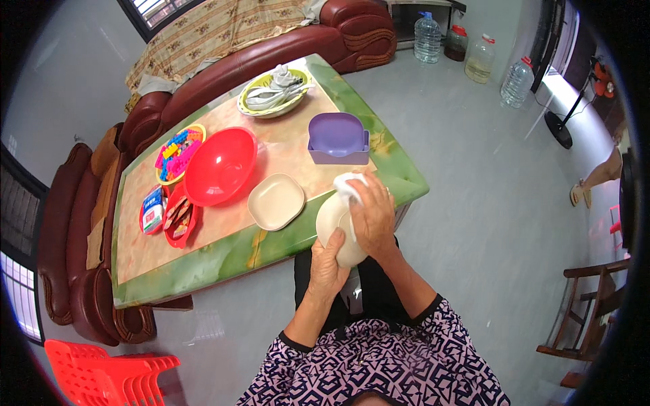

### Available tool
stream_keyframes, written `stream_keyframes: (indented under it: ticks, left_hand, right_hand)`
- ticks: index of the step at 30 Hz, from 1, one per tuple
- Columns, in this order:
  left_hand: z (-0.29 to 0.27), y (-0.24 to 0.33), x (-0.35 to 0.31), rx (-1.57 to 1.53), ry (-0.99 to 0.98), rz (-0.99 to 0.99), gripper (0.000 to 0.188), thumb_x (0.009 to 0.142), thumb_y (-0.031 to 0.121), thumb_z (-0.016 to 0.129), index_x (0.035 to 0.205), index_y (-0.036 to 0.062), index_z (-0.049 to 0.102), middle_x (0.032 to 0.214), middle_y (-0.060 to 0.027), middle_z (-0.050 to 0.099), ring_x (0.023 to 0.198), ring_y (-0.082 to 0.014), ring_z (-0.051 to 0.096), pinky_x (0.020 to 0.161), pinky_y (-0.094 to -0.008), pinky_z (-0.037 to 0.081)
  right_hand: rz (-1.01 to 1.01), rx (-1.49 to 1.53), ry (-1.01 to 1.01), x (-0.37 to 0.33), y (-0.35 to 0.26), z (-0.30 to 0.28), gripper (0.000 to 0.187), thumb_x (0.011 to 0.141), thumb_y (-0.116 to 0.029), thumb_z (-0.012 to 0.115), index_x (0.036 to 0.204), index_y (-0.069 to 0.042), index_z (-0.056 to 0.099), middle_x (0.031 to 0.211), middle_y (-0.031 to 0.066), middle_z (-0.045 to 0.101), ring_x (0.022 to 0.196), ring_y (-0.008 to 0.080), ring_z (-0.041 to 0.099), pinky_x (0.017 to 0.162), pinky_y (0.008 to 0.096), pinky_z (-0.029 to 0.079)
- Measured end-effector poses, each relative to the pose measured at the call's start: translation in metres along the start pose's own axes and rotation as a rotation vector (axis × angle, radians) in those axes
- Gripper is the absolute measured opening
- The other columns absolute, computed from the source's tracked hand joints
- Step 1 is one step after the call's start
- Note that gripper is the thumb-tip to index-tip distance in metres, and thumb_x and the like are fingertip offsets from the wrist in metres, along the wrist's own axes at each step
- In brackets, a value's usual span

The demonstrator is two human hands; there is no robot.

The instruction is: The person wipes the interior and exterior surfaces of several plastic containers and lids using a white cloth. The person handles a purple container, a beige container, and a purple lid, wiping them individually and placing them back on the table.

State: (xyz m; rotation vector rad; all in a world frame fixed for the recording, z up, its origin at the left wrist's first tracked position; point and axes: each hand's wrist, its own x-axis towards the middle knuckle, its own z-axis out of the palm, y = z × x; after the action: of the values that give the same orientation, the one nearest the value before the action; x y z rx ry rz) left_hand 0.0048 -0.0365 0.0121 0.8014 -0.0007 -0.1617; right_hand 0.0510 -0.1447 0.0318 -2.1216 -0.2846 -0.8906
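My left hand (pixel 328 266) grips the near side of a cream-coloured dish (pixel 330 218), thumb on top, held tilted past the table's front corner. In my right hand (pixel 374 215) is a bunched white cloth or tissue (pixel 347 185), pressed against the dish's far edge; the fingers partly cover it. A similar beige square dish (pixel 276 201) lies on the table to the left. Beyond the hands, a purple plate-like piece (pixel 336 134) sits in a purple holder (pixel 338 157).
The green marbled table (pixel 223 266) carries a large red bowl (pixel 222 166), a yellow basket of toy bricks (pixel 177 157), red trays with packets (pixel 181 216) and a yellow-rimmed bowl with white items (pixel 274 95). Red stools (pixel 112 375) stand lower left, a wooden chair (pixel 589 304) right.
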Motion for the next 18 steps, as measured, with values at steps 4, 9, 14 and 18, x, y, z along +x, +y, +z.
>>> stream_keyframes:
  ticks: [4,9,14,18]
  left_hand:
    - [0.004,0.001,0.005,-0.059,-0.015,0.015,0.059,0.096,0.044,0.045,0.139,0.0054,0.034,0.138,-0.0086,0.044,0.127,-0.0230,0.043,0.107,-0.0394,0.035]
    - [-0.014,0.007,0.018,-0.311,-0.098,0.019,0.061,0.096,0.054,0.034,0.136,0.0075,0.039,0.135,-0.0094,0.046,0.124,-0.0252,0.045,0.107,-0.0402,0.035]
    - [0.002,0.007,0.014,-0.414,0.062,0.013,0.054,0.096,0.043,0.045,0.134,0.0047,0.040,0.128,-0.0106,0.052,0.117,-0.0252,0.051,0.102,-0.0406,0.040]
    - [0.003,0.007,0.010,-0.064,0.052,0.040,0.055,0.084,0.006,0.064,0.133,0.0014,0.040,0.126,-0.0106,0.053,0.113,-0.0229,0.054,0.097,-0.0383,0.046]
  right_hand:
    - [-0.096,-0.108,-0.015,-0.005,0.002,0.002,0.041,0.079,-0.011,0.057,0.120,-0.009,0.056,0.126,0.0165,0.052,0.123,0.0331,0.046,0.094,0.0491,0.034]
    - [-0.339,-0.033,-0.167,-0.034,-0.023,-0.007,0.041,0.079,-0.014,0.058,0.119,-0.010,0.058,0.127,0.0126,0.053,0.126,0.0306,0.045,0.099,0.0469,0.033]
    - [-0.269,-0.037,-0.149,-0.017,-0.020,-0.002,0.036,0.080,-0.015,0.057,0.116,-0.011,0.059,0.126,0.0110,0.055,0.120,0.0316,0.050,0.098,0.0472,0.035]
    - [-0.042,-0.022,-0.070,0.005,-0.001,0.001,0.034,0.083,-0.012,0.055,0.117,-0.006,0.058,0.125,0.0151,0.054,0.114,0.0331,0.052,0.094,0.0433,0.040]
